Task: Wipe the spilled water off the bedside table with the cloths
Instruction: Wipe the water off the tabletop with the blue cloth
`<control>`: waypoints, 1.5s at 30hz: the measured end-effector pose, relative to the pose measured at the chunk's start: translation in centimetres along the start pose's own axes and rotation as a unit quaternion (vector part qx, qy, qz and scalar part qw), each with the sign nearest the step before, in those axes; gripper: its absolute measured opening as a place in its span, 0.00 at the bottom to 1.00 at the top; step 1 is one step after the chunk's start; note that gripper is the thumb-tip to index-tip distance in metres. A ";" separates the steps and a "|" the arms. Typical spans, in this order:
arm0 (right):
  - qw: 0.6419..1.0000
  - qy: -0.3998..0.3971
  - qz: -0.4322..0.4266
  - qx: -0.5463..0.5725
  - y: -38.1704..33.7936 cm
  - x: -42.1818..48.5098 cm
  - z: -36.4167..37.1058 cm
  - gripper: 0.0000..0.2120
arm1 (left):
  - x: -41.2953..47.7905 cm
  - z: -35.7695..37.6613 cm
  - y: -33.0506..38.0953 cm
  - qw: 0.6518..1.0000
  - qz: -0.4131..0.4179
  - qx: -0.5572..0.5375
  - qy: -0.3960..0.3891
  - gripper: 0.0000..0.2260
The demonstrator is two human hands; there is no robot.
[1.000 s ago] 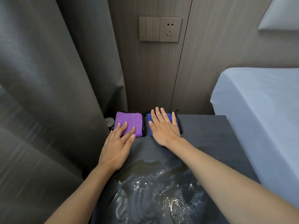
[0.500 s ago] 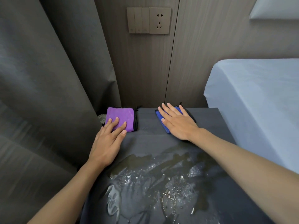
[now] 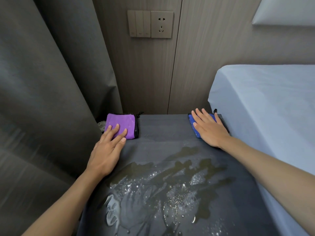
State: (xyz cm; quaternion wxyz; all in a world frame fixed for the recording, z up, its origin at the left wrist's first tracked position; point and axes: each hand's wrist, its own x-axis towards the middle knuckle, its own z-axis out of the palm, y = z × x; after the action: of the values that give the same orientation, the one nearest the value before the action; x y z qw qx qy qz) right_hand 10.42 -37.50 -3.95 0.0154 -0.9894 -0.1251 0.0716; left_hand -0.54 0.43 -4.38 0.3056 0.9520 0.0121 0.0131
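Purple cloth (image 3: 121,125) at the bedside table (image 3: 162,133) back-left, our left hand (image 3: 106,151) lying flat, fingertips on it; right hand (image 3: 210,129) pressing flat on blue cloth (image 3: 196,128) back-right. We're judging both soft, light; press centres. Water (image 3: 162,184) pooling nearer.

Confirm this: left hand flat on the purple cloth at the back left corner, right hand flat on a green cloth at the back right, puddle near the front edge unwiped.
One detail is wrong: the cloth under the right hand is blue, not green, as the head view shows. The blue cloth sits at the back right. The rest holds: left hand has its fingers on the purple cloth, and the puddle is unwiped.
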 end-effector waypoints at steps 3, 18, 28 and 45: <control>0.997 0.000 0.069 0.021 -0.2 -0.4 0.1 0.27 | -0.2 -0.2 0.3 1.000 -0.010 -0.024 -0.004 0.33; 0.955 0.023 0.288 0.065 -5.2 -4.5 0.7 0.28 | -0.2 -0.6 0.7 0.997 -0.046 -0.068 -0.013 0.33; 0.952 0.029 0.290 0.090 -13.0 -5.8 1.3 0.28 | -0.3 -0.7 1.1 0.994 -0.063 -0.091 -0.012 0.35; 0.974 0.047 0.200 0.095 -20.4 -5.8 2.0 0.28 | -0.2 -0.5 0.8 0.991 -0.065 -0.115 -0.006 0.32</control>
State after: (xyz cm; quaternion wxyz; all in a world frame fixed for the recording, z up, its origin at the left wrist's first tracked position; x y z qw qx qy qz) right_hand -0.44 -19.18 -4.17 0.1008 -0.9906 0.0836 0.0387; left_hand -0.78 0.10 -3.50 0.4133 0.9078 0.0702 -0.0114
